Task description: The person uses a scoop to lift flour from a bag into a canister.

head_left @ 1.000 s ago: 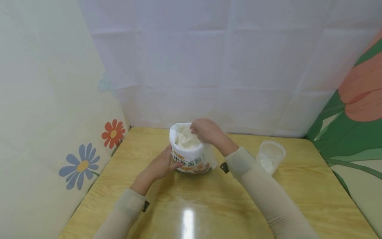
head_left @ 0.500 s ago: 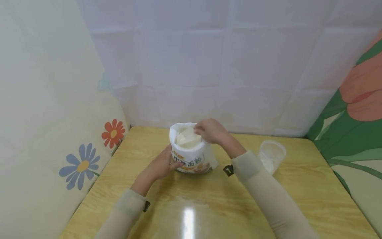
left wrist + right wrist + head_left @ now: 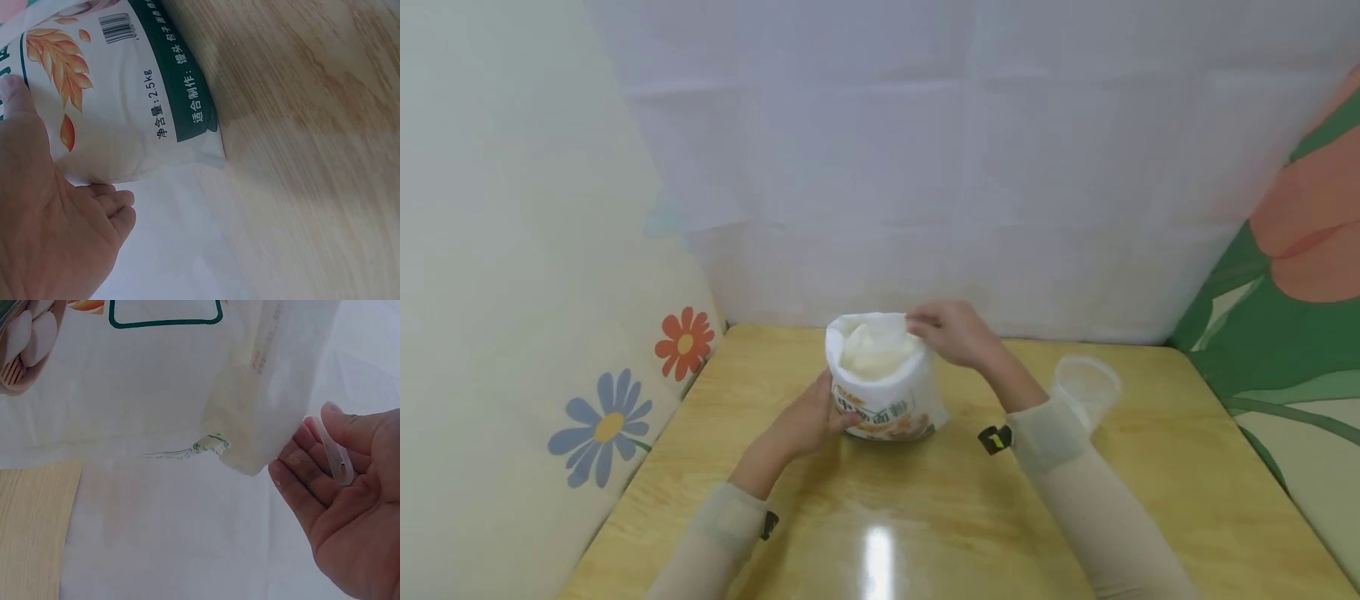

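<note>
An open white flour bag (image 3: 891,400) stands on the table, its rim rolled outward and pale flour (image 3: 876,350) showing inside. My left hand (image 3: 805,417) grips the bag's left side, thumb across the printed front. In the left wrist view, the bag's side (image 3: 119,81) carries a wheat picture and a barcode. At the bag's right rim, my right hand (image 3: 955,333) pinches a translucent plastic spoon handle (image 3: 334,453) between thumb and fingers. The spoon's other end is hidden by the bag.
A clear plastic cup (image 3: 1093,387) stands right of the bag, partly behind the right sleeve (image 3: 1075,475). The wood-grain table (image 3: 850,517) ends at a white cloth backdrop (image 3: 865,167). Flower-printed cloth (image 3: 490,333) hangs along the left side.
My right hand has moved rightward along the bag's opening to its right rim, uncovering more of the flour. The left hand keeps its hold on the bag.
</note>
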Available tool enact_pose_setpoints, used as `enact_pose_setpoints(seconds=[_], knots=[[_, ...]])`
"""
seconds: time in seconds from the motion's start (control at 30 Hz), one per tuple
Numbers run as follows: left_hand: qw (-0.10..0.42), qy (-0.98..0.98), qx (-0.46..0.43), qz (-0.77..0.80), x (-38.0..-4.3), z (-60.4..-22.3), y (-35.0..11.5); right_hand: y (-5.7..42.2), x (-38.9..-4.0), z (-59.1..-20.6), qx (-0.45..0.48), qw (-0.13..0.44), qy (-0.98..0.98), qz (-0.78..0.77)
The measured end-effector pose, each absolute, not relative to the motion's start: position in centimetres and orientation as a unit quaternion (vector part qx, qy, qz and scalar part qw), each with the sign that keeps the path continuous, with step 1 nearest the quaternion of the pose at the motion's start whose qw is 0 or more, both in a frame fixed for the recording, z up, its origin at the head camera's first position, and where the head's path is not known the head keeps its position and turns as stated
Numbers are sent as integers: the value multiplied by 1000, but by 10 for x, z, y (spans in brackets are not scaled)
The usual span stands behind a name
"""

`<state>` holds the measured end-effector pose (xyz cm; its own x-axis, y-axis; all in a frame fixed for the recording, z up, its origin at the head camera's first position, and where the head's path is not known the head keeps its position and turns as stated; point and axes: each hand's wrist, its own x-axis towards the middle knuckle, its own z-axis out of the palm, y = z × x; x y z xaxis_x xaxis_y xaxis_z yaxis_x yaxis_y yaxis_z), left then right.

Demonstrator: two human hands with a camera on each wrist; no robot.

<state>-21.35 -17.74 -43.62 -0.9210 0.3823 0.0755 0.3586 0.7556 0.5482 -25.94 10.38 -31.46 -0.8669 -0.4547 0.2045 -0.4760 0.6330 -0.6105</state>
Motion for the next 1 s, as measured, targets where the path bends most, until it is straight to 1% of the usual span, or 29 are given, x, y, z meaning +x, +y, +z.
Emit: enact_pose_setpoints(seconds=[0.17,0.43,0.67,0.83,1.0], knots=[[10,933,213,290,-216,-438,-178,112,-255,-315,247,24,-893,376],[14,934,205,291,-211,-436,-178,121,-247,-323,233,46,-880,411],[4,930,215,297,-213,-437,-179,133,-244,-329,216,54,-879,422],[6,926,225,304,-213,-438,-177,144,-241,-332,202,53,-880,427],[10,923,217,317,-210,-437,-177,156,-241,-333,201,67,-881,424]])
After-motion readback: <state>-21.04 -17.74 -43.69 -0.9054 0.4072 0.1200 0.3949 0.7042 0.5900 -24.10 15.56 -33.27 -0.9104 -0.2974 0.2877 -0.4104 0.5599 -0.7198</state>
